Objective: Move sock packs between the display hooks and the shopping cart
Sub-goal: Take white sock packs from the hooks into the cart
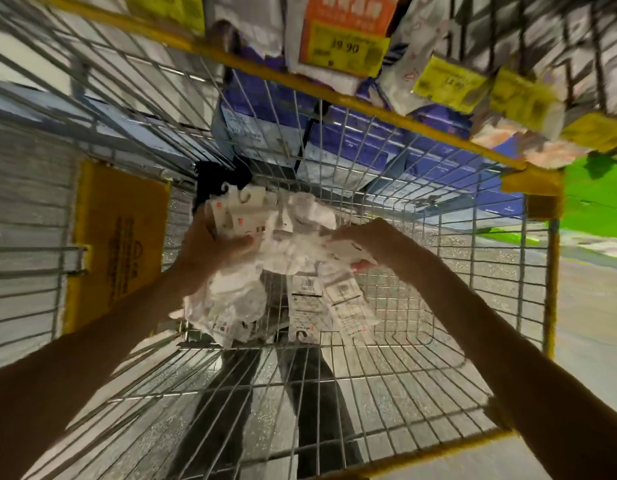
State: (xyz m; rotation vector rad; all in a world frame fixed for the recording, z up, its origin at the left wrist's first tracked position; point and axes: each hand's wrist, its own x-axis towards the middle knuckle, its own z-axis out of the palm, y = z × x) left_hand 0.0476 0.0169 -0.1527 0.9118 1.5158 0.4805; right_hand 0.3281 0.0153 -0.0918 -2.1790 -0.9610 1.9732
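I look down into a wire shopping cart (369, 368) with a yellow rim. Both my arms reach into it. My left hand (213, 251) grips a bundle of white sock packs (237, 216) with card headers and hook tabs. My right hand (362, 244) pinches the card header of another white sock pack (345, 252). More white packs (227, 306) lie heaped in the cart under my hands, with barcode labels (305, 299) facing up. A black sock pack (217, 178) lies at the far end of the heap.
Sock packs with yellow and orange price tags (348, 32) hang on display hooks above the cart's far rim. Blue and white boxes (352, 147) are stacked behind the cart. A yellow placard (120, 244) hangs on the cart's left wall. Green flooring (594, 188) shows at right.
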